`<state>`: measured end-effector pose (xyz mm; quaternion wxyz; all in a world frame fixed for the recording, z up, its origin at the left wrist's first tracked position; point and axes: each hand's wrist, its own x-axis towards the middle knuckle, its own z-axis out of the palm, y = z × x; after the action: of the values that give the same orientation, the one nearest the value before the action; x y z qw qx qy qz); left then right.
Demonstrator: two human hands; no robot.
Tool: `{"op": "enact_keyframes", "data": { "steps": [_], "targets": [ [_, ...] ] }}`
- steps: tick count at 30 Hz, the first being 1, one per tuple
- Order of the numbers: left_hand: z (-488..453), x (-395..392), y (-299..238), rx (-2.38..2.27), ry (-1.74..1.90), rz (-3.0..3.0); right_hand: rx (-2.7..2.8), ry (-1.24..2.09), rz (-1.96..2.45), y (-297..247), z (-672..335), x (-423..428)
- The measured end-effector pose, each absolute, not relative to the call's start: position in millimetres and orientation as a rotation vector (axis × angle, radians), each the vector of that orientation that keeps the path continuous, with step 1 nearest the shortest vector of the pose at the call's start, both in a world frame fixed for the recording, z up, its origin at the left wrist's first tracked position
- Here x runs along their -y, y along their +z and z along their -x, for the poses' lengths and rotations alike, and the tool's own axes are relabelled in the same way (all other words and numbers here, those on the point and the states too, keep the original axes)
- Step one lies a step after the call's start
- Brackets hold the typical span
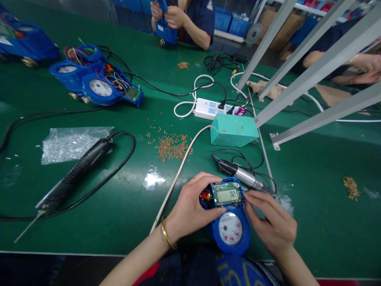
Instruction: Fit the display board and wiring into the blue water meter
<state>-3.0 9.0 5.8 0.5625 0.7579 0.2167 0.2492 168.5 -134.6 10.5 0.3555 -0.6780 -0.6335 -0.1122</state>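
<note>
Close to the table's front edge, a blue water meter (231, 228) has its electronics housing uncovered, showing a green circuit board (218, 189) with a lit display. My left hand (193, 206) grips the housing from the left, thumb and fingers around the board. A red and yellow component sits beside that palm. On the housing's right side, my right hand (272, 218) has its fingertips pinched together by some thin red wires; whether it grips a wire or the casing edge is hard to make out. A silver and black electric screwdriver (245, 174) lies just behind the meter.
Loose brass-coloured screws (172, 147) are spread mid-table, behind a white cable. A green power box (234, 130) and a power strip (208, 109) stand beyond. Grey metal posts (321, 119) rise at right. Left lie a black screwdriver (77, 171) and more meters (101, 87). Co-workers sit opposite.
</note>
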Motion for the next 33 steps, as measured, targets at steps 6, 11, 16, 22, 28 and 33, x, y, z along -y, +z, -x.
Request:
{"op": "enact_keyframes", "data": {
  "steps": [6,11,16,22,28,33],
  "targets": [
    [5.8,-2.4,0.4,-0.551,0.645,-1.725,1.423,0.094,1.861,16.8,-156.0,142.1],
    [5.8,-1.6,-1.6,-0.564,0.647,-1.682,1.347,0.112,1.93,21.8,-142.4,142.9],
    [3.6,-3.6,0.4,-0.563,0.609,-1.661,1.254,0.06,1.952,17.4,-139.7,136.9],
    [2.3,-4.0,1.7,-0.59,0.552,-1.66,1.522,-0.287,1.903,12.4,-142.6,136.4],
    [0.9,-5.4,-2.3,-0.562,0.515,-1.638,1.575,-0.229,1.934,12.6,-144.0,136.9],
    [2.2,-4.6,-3.9,-0.538,0.483,-1.63,1.098,0.301,1.9,5.4,-144.1,136.7]
  ]
}}
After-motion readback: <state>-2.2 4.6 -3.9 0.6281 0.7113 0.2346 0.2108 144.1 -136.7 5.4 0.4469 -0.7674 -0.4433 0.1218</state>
